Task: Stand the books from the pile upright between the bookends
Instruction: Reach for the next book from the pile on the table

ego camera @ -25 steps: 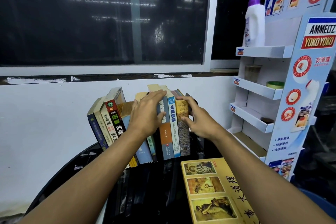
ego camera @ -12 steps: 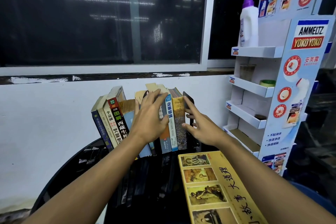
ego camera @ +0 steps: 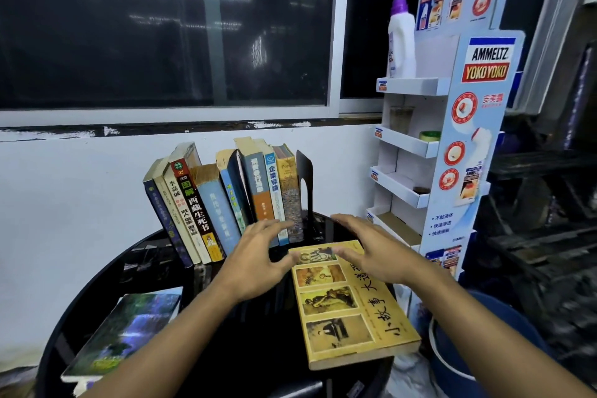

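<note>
A row of several books [ego camera: 223,200] stands against the white wall on the round black table [ego camera: 155,265], the left ones leaning left. A black bookend [ego camera: 305,181] closes the row's right end; the left bookend is hidden. A yellow book [ego camera: 352,310] with pictures lies flat at the front right. A book with a green-blue cover [ego camera: 126,329] lies flat at the front left. My left hand [ego camera: 255,263] hovers open just left of the yellow book's far corner. My right hand [ego camera: 371,250] hovers open over its far end. Neither hand holds anything.
A white cardboard display stand [ego camera: 429,145] with shelves rises right of the table, carrying a white bottle with a purple cap [ego camera: 401,39]. A dark window runs above the wall. A blue bucket [ego camera: 478,349] sits on the floor at the lower right.
Both hands have let go of the upright books and drawn back toward me, down over the flat yellow book. The view has dropped, bringing the green-blue book into sight.
</note>
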{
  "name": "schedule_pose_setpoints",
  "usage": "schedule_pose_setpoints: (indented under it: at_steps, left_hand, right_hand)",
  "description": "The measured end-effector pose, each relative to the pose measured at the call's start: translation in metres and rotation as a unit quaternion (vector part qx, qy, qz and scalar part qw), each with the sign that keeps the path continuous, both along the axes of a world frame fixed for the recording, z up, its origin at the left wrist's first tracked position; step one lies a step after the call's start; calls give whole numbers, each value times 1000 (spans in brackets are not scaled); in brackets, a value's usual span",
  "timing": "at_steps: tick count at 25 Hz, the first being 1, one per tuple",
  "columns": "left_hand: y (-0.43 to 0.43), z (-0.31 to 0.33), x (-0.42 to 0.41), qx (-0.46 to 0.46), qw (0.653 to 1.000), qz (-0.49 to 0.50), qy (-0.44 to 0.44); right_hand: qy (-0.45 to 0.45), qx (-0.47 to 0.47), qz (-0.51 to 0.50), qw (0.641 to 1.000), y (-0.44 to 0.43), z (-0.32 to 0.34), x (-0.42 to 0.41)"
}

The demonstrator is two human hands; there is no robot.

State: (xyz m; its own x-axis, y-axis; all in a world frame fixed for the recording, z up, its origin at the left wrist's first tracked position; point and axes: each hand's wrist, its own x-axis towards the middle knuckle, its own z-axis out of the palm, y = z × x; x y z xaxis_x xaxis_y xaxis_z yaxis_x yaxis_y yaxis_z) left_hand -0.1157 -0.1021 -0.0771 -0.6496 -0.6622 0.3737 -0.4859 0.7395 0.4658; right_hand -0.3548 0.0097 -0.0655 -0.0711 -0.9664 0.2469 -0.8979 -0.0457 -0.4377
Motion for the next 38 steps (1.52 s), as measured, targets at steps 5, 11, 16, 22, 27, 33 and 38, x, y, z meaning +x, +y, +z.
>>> schedule_pose_setpoints:
  at_steps: [5, 11, 16, 22, 27, 33, 38]
  left_hand:
    - [12, -27, -4, 37, 999, -21, -24]
    - [17, -45, -12, 75, 994, -13, -84]
    - [14, -55, -16, 99, 988, -15, -120]
    - [18, -67, -20, 102, 989, -18, -108]
    - [26, -71, -25, 125, 990, -8, -70]
    - [26, -76, -25, 150, 989, -2, 0]
    - [28, -68, -25, 169, 981, -39, 83]
  right_hand:
    - [-13, 53, -29, 998, 28, -24, -8]
    - [12, 95, -64, 993, 38, -40, -13]
    - [17, 118, -70, 990, 41, -49, -17]
    - [19, 126, -78, 989, 40, -61, -19]
    - [14, 100, -88, 991, 42, -67, -17]
    - [-105, 25, -77, 991, 42, -70, -13]
    - [-139, -55, -67, 986, 37, -71, -9]
